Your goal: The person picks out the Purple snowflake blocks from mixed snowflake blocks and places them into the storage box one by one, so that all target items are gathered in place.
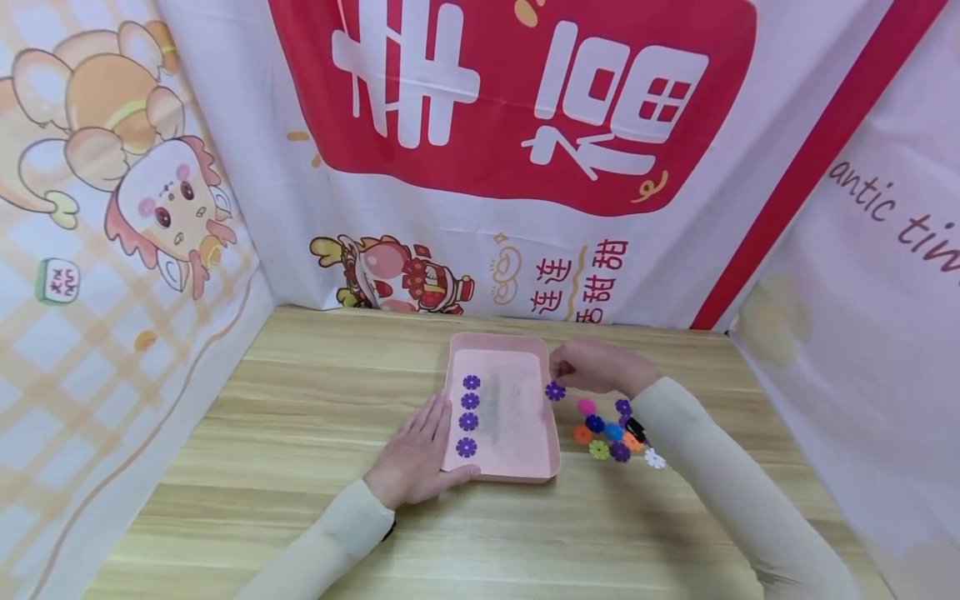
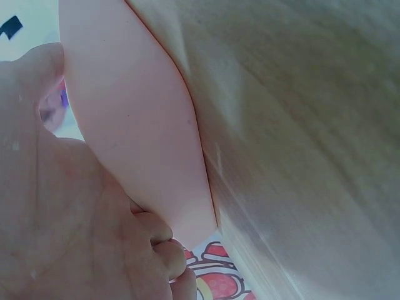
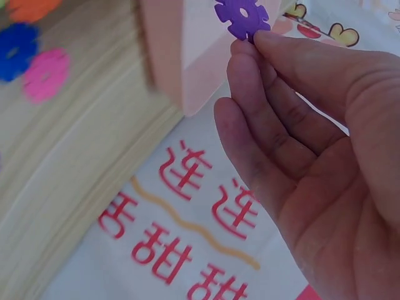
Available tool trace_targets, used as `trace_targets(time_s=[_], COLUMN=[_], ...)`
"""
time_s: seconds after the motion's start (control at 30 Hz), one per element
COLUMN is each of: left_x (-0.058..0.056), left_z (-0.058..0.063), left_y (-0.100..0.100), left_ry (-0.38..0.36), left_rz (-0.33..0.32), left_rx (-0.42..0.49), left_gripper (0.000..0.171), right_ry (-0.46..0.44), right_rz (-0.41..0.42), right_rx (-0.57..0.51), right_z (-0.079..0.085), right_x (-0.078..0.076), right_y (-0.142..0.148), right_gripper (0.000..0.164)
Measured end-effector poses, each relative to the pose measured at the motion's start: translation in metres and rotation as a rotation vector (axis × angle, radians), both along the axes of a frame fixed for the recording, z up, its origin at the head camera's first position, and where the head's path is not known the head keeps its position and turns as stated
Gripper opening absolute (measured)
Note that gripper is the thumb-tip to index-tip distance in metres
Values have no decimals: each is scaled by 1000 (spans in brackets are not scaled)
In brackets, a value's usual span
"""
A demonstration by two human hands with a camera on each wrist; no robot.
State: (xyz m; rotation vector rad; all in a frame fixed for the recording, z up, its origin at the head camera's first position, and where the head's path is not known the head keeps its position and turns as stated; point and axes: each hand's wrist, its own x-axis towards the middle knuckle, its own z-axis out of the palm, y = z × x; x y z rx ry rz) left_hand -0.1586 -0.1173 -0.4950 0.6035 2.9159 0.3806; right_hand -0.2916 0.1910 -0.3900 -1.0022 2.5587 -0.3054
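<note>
My right hand (image 1: 592, 365) pinches a purple snowflake-shaped plastic disc (image 3: 242, 14) between thumb and forefinger. In the head view that disc overlaps the right rim of a pink tray (image 1: 553, 442). Inside the tray, several purple discs (image 1: 468, 422) lie in a column along the left side. My left hand (image 1: 411, 458) rests against the tray's left wall, its fingers along the side and its thumb over the front left corner. The left wrist view shows its palm (image 2: 69, 212) close to the pink outer wall (image 2: 140, 119).
Right of the tray lies a loose group of snowflake discs: pink (image 1: 587, 407), lime green (image 1: 598, 450), white (image 1: 655, 458), blue, orange and purple. My right forearm reaches over the table beside them. Printed cloth (image 1: 517, 183) hangs behind the wooden table (image 1: 322, 375).
</note>
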Motion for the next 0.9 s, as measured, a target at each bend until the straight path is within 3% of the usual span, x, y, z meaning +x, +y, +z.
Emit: trace_targets(time_s=[0.3, 0.53, 0.9], left_x=[-1, -1, -2], left_z=[-3, -2, -1], left_y=[-1, -1, 0], left_ry=[7, 15, 3], left_rz=[-13, -15, 0], left_rx=[-9, -11, -9], left_gripper=[110, 111, 110], right_ry=[35, 60, 2], right_rz=[-28, -44, -238], right_rx=[16, -41, -218], right_z=[-13, -27, -61], right_x=[-28, -51, -71], right_y=[-50, -76, -100], right_gripper=[8, 9, 10])
